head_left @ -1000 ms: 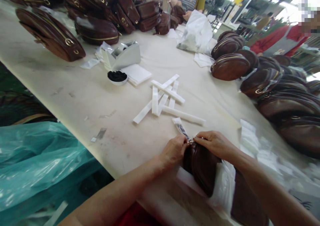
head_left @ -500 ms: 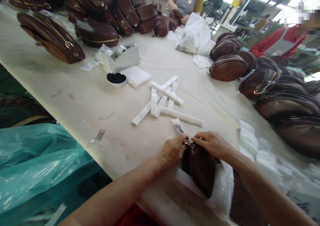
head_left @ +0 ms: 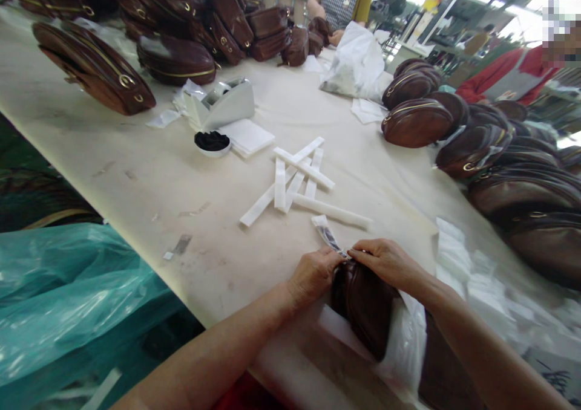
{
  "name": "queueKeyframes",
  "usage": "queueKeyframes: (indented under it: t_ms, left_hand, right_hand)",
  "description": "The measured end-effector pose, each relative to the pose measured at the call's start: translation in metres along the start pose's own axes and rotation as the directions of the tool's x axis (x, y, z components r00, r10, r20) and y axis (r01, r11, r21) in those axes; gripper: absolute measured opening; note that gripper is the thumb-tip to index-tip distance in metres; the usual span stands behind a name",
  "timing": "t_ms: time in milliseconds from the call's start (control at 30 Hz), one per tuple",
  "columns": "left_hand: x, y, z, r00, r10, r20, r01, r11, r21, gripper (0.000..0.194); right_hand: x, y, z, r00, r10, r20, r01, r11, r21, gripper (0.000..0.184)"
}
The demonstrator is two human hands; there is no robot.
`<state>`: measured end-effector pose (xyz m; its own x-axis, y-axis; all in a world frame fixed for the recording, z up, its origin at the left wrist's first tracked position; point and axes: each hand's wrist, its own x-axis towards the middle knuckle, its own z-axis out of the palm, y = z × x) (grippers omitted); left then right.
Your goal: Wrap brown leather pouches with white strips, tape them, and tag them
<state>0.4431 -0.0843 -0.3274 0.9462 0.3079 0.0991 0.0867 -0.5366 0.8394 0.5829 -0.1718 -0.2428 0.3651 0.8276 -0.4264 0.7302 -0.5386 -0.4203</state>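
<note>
A dark brown leather bag [head_left: 365, 301] stands near the table's front edge, partly wrapped in white plastic [head_left: 406, 343]. At its top end my left hand [head_left: 315, 271] and my right hand [head_left: 381, 262] meet, fingertips pinched close together. Between them is a small clear plastic strip [head_left: 327, 233] with something dark in it, sticking out away from me past the fingers. Its lower end and whatever fastens there are hidden by my fingertips. Several white strips [head_left: 297, 180] lie crossed on the table just beyond my hands.
A tape dispenser [head_left: 222, 104], a white bowl of black pieces [head_left: 212, 144] and white sheets [head_left: 249, 136] sit farther off. Brown bags are piled at the back left and along the right [head_left: 521, 186]. Teal plastic [head_left: 68, 301] hangs left of the table edge. Two people work opposite.
My left fingers have shifted slightly, and more of the clear plastic strip now shows beyond them. The shiny bit at the fingertips is now mostly covered. The bag has hardly moved.
</note>
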Motion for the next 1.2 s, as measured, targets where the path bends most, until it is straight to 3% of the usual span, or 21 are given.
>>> queueKeyframes:
  t_ms: [433,767,1200]
  left_hand:
    - [-0.0017,-0.0017,0.0058,0.998,0.021,0.060,-0.028,0.992,0.121,0.022]
    - [0.0006,-0.0018,-0.0006,0.998,0.034,0.046,-0.038,0.996,0.076,0.017]
    - [0.0008,0.0017,0.0039,0.997,0.038,0.070,-0.053,0.974,0.220,0.025]
  right_hand:
    - [-0.0005,-0.0010,0.0007,0.999,0.021,0.026,-0.021,1.000,-0.001,0.039]
    - [0.0011,-0.0028,0.0020,1.000,0.004,0.017,-0.003,1.000,-0.017,0.039]
    - [0.0031,0.0019,0.0057,1.000,0.001,-0.011,-0.001,1.000,-0.026,0.035]
